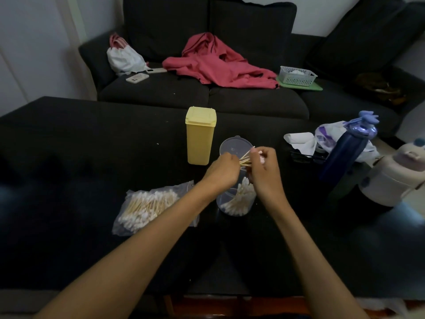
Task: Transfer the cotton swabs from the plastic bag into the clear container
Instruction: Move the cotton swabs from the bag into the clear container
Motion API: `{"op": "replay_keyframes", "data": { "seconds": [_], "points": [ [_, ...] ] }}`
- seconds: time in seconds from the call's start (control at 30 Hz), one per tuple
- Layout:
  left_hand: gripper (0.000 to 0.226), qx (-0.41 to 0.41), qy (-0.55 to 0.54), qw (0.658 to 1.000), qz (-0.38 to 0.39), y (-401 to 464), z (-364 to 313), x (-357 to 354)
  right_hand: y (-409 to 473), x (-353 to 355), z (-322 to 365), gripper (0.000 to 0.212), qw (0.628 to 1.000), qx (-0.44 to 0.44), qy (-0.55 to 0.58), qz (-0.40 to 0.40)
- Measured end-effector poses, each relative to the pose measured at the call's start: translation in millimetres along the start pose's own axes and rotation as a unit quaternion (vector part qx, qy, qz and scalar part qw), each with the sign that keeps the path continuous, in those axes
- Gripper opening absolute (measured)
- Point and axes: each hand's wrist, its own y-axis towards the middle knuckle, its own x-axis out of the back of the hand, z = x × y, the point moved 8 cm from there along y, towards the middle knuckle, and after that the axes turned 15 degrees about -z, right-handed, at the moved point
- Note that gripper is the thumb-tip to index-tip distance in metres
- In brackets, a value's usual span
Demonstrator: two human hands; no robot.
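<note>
Hands meet above the clear container (pixel 236 199) on the dark table (pixel 92 157), left hand (pixel 222 172) and right hand (pixel 264 169) each with a curled grip on one bundle of cotton swabs (pixel 245 160), the plastic bag (pixel 149 206) lying just left.

Both hands, left hand (pixel 222 170) and right hand (pixel 264 168), grip cotton swabs (pixel 245 160) above the clear container (pixel 236 199).

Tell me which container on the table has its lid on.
The yellow container, standing upright behind the hands, has its lid closed. The clear container, holding cotton swabs, is open; its clear lid lies apart.
</note>
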Motion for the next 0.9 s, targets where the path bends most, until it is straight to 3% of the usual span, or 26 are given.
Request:
{"op": "replay_keyframes", "data": {
  "seconds": [0.07,0.13,0.23,0.4,0.5,0.6,0.8,0.9],
  "points": [
    [0.030,-0.021,0.013,0.999,-0.034,-3.4,-4.0,4.3,0.5,-0.4,-7.6,0.023,0.997,-0.065,0.031,-0.010],
    [0.030,-0.039,0.011,0.999,-0.026,-5.3,-7.9,2.5,1.3,3.6,-0.8,0.019,0.999,-0.022,0.003,-0.023],
    [0.029,-0.018,-0.033,0.998,0.047,-9.0,-6.2,-3.5,0.5,10.2,9.3,0.021,0.998,0.051,-0.033,-0.029],
    [0.033,0.013,-0.094,0.987,0.132,-16.8,7.4,-1.1,0.3,13.8,2.8,0.018,0.999,0.029,-0.028,-0.020],
    [0.040,-0.027,-0.052,0.993,0.099,-13.6,9.5,6.7,0.7,20.5,2.4,0.016,0.997,0.037,-0.031,-0.055],
    [0.024,-0.061,0.031,0.997,0.022,-3.1,17.9,25.7,2.9,28.1,4.4,0.012,0.994,0.056,-0.057,-0.075],
    [0.099,-0.108,0.236,0.955,0.144,-7.5,33.6,15.5,8.4,29.0,-4.1,0.012,0.993,0.037,-0.085,-0.078],
    [0.110,-0.123,0.248,0.950,0.146,-7.9,36.2,0.8,9.3,24.6,-6.9,0.013,0.993,0.037,-0.087,-0.068]
  ]
}}
